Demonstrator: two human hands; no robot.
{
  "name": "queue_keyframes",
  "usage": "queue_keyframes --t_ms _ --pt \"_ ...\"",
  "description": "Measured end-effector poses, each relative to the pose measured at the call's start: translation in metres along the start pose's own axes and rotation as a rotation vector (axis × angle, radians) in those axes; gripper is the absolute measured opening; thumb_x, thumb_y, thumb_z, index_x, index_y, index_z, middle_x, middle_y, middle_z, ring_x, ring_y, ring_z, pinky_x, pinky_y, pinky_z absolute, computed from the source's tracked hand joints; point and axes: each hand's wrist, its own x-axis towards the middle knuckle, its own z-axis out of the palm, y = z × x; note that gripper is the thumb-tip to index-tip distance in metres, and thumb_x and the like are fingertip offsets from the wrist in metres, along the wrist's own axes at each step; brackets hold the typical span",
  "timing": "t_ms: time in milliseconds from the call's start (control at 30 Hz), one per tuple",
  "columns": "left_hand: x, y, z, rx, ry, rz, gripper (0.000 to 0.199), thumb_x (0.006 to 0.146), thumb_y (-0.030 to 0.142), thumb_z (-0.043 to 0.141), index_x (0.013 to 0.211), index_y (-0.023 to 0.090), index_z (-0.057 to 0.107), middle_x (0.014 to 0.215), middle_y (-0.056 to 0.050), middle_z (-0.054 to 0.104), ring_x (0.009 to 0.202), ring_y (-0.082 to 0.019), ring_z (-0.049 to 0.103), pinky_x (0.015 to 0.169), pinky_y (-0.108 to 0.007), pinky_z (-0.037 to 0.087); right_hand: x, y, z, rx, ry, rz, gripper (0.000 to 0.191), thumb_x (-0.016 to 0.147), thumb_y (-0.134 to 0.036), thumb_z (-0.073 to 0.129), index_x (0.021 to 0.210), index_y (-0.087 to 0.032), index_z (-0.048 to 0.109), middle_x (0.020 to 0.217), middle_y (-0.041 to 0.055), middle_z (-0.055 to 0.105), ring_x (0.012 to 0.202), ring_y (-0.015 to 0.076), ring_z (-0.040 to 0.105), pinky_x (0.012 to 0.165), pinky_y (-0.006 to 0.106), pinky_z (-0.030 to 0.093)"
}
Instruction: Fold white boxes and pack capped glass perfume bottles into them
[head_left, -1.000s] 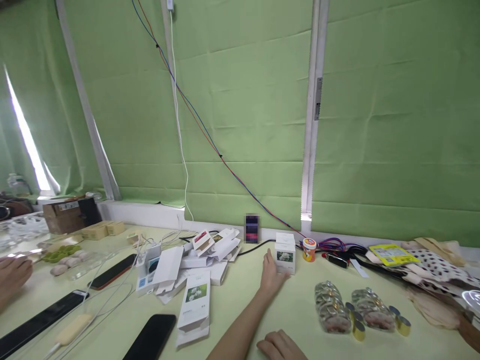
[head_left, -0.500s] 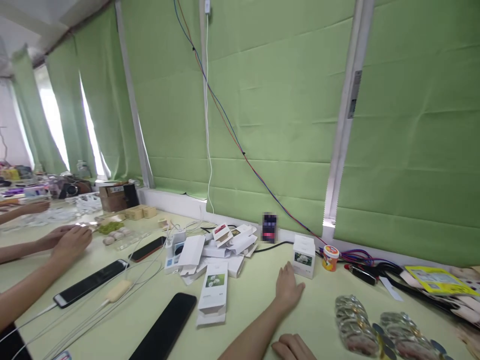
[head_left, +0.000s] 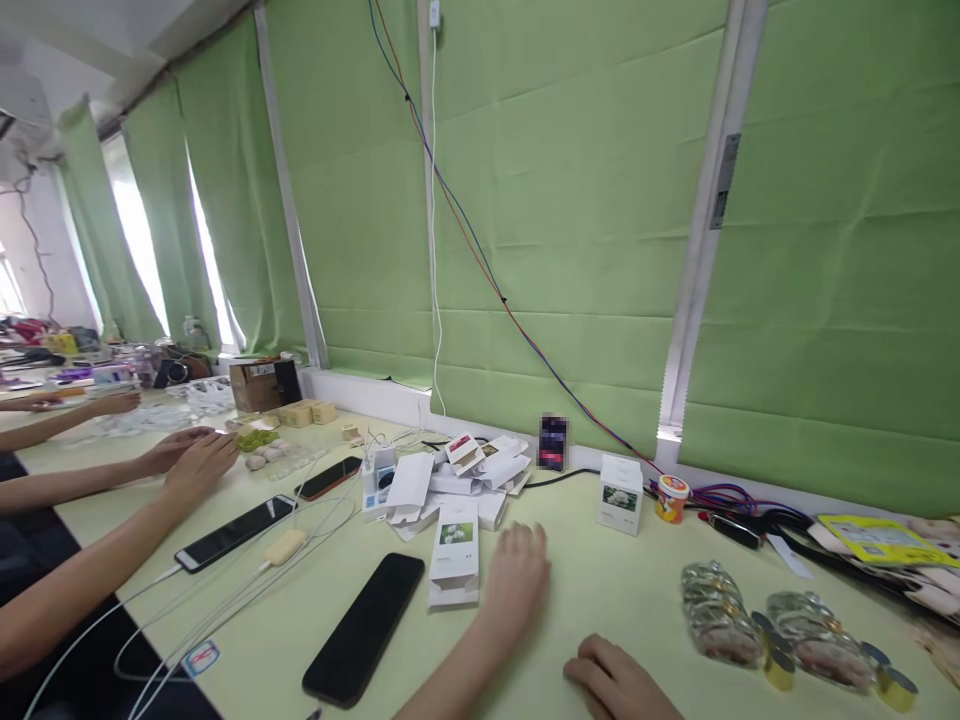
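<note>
Flanking oblong paperboard carton (head_left: 455,570): left hand (head_left: 517,570), grip spread | right hand (head_left: 619,680) curled, smooth tabletop (head_left: 574,570), grip: cannot tell

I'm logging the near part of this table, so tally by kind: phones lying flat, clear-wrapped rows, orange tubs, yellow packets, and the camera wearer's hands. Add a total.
Phones lying flat: 3 (black phone, white-edged phone, orange-edged phone)
Clear-wrapped rows: 2
Orange tub: 1
Yellow packet: 1
Wearer's hands: 2 (left hand, right hand)
Total: 9
</note>
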Motion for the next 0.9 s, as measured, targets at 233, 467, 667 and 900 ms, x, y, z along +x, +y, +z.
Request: queue_keyframes --t_ms 233,467,667,900 --pt "0.015 -0.042 -0.067 0.391 -0.030 -0.579 0.078 0.079 0.046 0.055 0.135 -0.003 0.031 0.096 -0.030 0.064 0.096 -0.045 0.058 0.078 -0.052 0.042 0.005 -0.001 -0.006 -0.012 -0.042 0.047 0.035 0.075 0.000 0.045 0.100 -0.022 0.055 0.089 0.0053 0.060 0.071 0.0167 0.062 0.066 0.024 0.054" --pt "-0.008 0.000 -0.028 0.132 -0.179 -0.291 0.089 0.055 0.042 0.074 0.134 0.016 0.043 0.111 -0.018 0.061 0.097 -0.039 0.060 0.082 -0.043 0.043 0.006 -0.001 -0.016 0.212 -0.002 0.171 0.027 0.085 -0.014 0.046 0.107 -0.025 0.056 0.095 0.0059 0.065 0.083 0.0184 0.064 0.075 0.026 0.051" --pt "-0.029 0.032 0.013 -0.518 -0.166 -0.115 0.101 0.053 0.040 0.079 0.140 0.024 0.030 0.123 -0.012 0.051 0.105 -0.034 0.056 0.086 -0.037 0.044 0.003 0.010 -0.029 0.693 0.325 0.828 0.036 0.092 -0.055 0.032 0.085 -0.024 0.048 0.054 -0.0053 0.052 0.046 0.0149 0.052 0.045 0.024 0.041" --pt "-0.025 0.029 0.030 -1.355 -0.283 -0.218 0.065 0.061 0.040 0.080 0.114 0.018 0.049 0.117 -0.015 0.058 0.098 -0.030 0.064 0.080 -0.038 0.052 0.007 0.008 -0.030 1.099 0.491 0.650 0.056 0.081 -0.050 0.061 0.122 -0.027 0.030 0.102 0.0063 0.064 0.096 0.0239 0.064 0.084 0.039 0.049"
